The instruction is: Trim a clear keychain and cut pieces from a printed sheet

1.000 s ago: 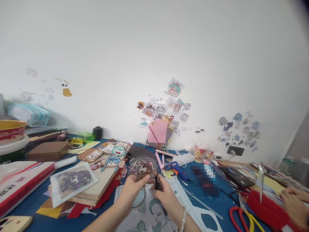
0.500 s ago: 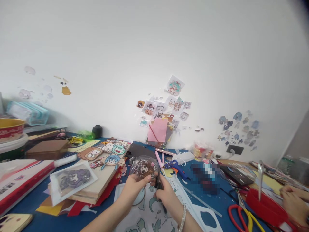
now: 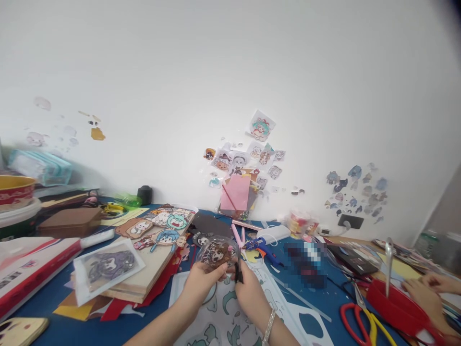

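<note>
The laminated sticker (image 3: 217, 253) between the left hand (image 3: 202, 279) and right hand (image 3: 248, 293) is clear glossy plastic film over printed paper. The scissors (image 3: 237, 269) at the right hand look dark, their finish too small to judge. The table cover (image 3: 54, 293) is matt blue. The boards (image 3: 151, 274) under the cut-outs are pale, bare wood, matt. The sleeve (image 3: 108, 266) on them is shiny transparent plastic. The printed sheet (image 3: 223, 322) beneath the hands is matt paper. The red-handled scissors (image 3: 358, 319) carry smooth plastic grips and metal blades. The bracelet (image 3: 268, 329) looks like bright metal. The wall (image 3: 230, 72) is smooth, matt white.
</note>
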`<state>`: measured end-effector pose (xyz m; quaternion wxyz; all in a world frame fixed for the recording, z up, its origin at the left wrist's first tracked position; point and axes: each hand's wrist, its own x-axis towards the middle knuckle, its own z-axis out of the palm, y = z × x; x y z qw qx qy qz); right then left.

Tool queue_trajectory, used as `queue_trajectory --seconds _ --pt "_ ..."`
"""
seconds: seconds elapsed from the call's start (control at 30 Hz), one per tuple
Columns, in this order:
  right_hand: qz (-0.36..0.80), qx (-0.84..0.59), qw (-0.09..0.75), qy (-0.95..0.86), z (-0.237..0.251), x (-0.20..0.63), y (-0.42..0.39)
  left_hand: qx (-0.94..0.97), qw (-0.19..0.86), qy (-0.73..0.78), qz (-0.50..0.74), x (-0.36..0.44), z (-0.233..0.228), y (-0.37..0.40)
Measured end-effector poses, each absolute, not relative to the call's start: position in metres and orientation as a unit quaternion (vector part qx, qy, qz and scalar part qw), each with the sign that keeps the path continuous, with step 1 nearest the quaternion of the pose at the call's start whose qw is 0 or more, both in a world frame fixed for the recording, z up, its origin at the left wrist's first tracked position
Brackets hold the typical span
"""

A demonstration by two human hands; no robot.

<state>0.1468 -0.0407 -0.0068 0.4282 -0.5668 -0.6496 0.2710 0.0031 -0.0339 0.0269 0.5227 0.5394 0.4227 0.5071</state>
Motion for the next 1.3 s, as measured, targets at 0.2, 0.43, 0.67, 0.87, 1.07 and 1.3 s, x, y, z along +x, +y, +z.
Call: queue_trajectory --seconds 0.2,0.43,0.67,0.87,1.07,1.3 --pt "0.205 -0.616 0.393 -0.651 0.0015 0.1489 -0.0432 0.577 0.506 0.410 0.494 0.0007 0.0270 -0.0302" --pt "0.182 -0.634 0.349 -0.666 0.0034 0.1481 -0.0457 0.587 0.507 0.400 0.488 -0.0002 0.0221 -0.0280" --pt "0.210 -0.615 0.366 -0.666 -0.0010 0.1522 -0.0421 0.586 0.506 0.402 0.489 -0.0012 0.0206 -0.0244" --pt "0.273 -0.580 0.385 -0.663 -0.0047 0.1526 -0.0396 0.594 0.500 0.410 0.479 -0.0035 0.0263 -0.0249" --pt "0.200 -0.625 0.360 -0.663 0.0030 0.1492 -0.0443 0.610 0.484 0.417 0.469 -0.0023 0.0223 -0.0245" --pt "0.162 -0.626 0.340 -0.683 0.0025 0.1491 -0.0467 0.582 0.530 0.377 0.488 0.0007 0.0190 -0.0256"
